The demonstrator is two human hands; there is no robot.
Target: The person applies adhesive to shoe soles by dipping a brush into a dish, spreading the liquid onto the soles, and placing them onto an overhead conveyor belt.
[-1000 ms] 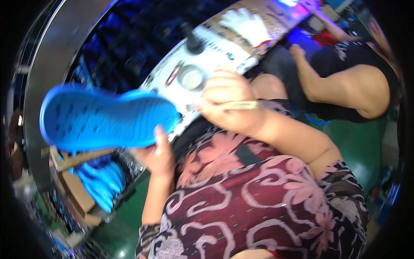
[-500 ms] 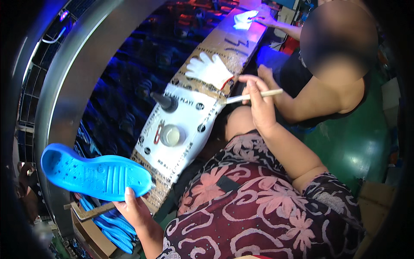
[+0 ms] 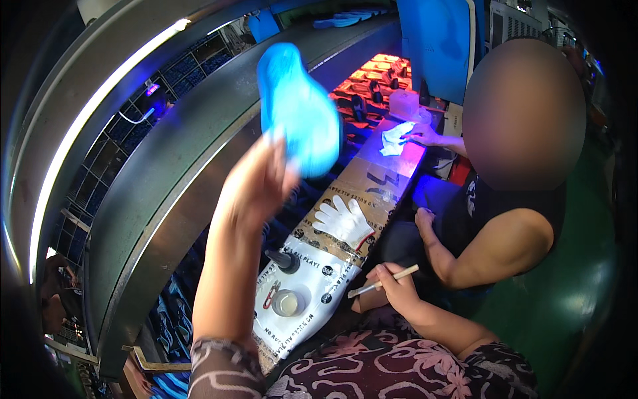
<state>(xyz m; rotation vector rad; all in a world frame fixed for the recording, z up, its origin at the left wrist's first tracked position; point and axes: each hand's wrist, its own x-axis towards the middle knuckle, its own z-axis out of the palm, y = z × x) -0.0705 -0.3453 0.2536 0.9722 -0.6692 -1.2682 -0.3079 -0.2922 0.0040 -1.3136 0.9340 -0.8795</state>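
Raised high over the left of the bench, my left hand (image 3: 262, 179) grips a bright blue shoe sole (image 3: 299, 110) by its lower end; both are smeared by motion. Low at the right, my right hand (image 3: 397, 291) is closed around a flat paintbrush (image 3: 382, 282) with a pale handle, its bristles pointing left near the bench edge. A small glass jar of cloudy liquid (image 3: 288, 303) stands on the white sheet (image 3: 312, 326). Beside it lie red-handled snips (image 3: 271, 294), with a dark cone-shaped object (image 3: 284, 261) just behind. A white knitted glove (image 3: 344, 222) lies farther along.
A green conveyor belt (image 3: 166, 159) with a metal side curves past on the left, bearing blue soles (image 3: 349, 16) at its far end. Dark shoe parts glow under red light (image 3: 375, 80) beyond the bench. At right sits a co-worker, one hand (image 3: 425, 135) on a white cloth (image 3: 397, 137).
My left hand has lifted the blue sole up and away toward the conveyor belt. My right hand still holds the brush, drawn back nearer my body. The view has tilted upward.
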